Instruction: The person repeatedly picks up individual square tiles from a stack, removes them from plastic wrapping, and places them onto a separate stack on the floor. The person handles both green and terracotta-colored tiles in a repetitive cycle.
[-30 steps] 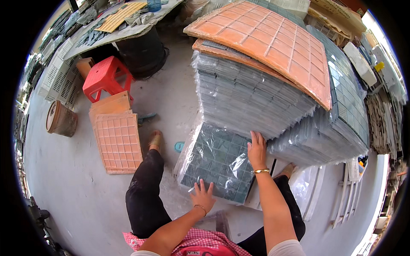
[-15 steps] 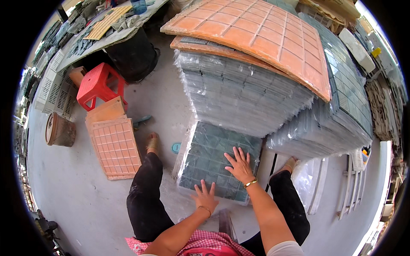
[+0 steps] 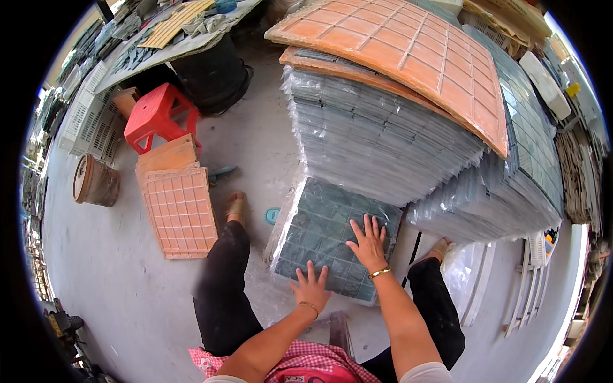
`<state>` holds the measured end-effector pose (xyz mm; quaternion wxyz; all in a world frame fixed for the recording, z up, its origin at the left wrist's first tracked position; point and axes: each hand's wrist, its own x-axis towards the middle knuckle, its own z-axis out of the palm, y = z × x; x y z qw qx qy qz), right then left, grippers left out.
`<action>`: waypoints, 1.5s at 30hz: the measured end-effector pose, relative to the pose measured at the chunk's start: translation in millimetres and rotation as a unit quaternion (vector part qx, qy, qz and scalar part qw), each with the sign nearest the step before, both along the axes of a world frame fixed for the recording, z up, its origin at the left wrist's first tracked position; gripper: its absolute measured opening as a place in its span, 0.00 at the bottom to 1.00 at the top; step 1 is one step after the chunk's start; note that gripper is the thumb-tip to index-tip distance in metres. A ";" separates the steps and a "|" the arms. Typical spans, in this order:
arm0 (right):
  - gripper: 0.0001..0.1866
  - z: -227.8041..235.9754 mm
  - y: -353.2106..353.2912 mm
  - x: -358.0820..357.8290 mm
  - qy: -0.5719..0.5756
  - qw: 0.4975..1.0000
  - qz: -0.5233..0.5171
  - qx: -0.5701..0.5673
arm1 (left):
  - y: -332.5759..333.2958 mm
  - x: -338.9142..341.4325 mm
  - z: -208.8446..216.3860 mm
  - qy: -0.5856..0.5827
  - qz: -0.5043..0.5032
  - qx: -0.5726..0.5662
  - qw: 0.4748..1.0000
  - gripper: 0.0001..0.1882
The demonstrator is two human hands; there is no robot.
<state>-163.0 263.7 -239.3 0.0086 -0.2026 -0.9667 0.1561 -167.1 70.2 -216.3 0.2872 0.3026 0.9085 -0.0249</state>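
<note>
Between my feet lies a low stack of dark green mosaic tile sheets (image 3: 324, 217), its top covered with clear plastic film. Spread fingers of my left hand (image 3: 311, 288) rest on the stack's near edge, toward its left. My right hand (image 3: 370, 244) lies flat on the right part of the same top sheet, fingers apart. Neither hand grips anything. Directly beyond the low stack rises a tall stack of plastic-layered tile sheets (image 3: 377, 131), capped with an orange gridded tray (image 3: 408, 48).
Orange gridded trays (image 3: 182, 214) lean by a red stool (image 3: 156, 115) at the left, near a dirty bucket (image 3: 96, 182). A worktable (image 3: 236, 19) stands at the far left above a black tub (image 3: 211, 73). Another tile stack (image 3: 491, 198) and a white rack (image 3: 527, 293) are at the right.
The whole view has shifted slightly, so the surroundings sit further right. Both hands stay spread on the tile stack, in nearly the same places.
</note>
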 end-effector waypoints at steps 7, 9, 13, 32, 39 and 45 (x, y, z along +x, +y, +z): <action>0.29 1.9 -18.1 3.1 0.040 0.999 0.026 0.012 | 1.8 -4.6 2.5 -0.026 0.013 0.010 1.000 0.38; 0.28 4.5 -24.0 8.1 0.039 0.998 0.041 0.016 | 1.0 -4.9 4.2 -0.029 0.006 0.017 0.999 0.38; 0.27 5.3 -30.1 20.7 0.025 0.999 0.039 0.011 | -1.0 -5.5 10.4 -0.033 -0.002 0.032 0.999 0.36; 0.25 316.7 41.9 -49.4 0.384 0.614 -0.271 -0.634 | -94.8 -74.7 46.7 -0.160 -0.015 0.180 0.971 0.24; 0.12 322.2 100.5 -51.4 0.364 0.531 -0.332 -0.689 | -81.1 -73.7 9.2 -0.216 -0.027 0.261 0.940 0.26; 0.12 358.3 78.5 -62.5 0.465 0.552 -0.283 -0.632 | -80.6 -80.9 22.6 -0.204 0.045 0.284 0.936 0.24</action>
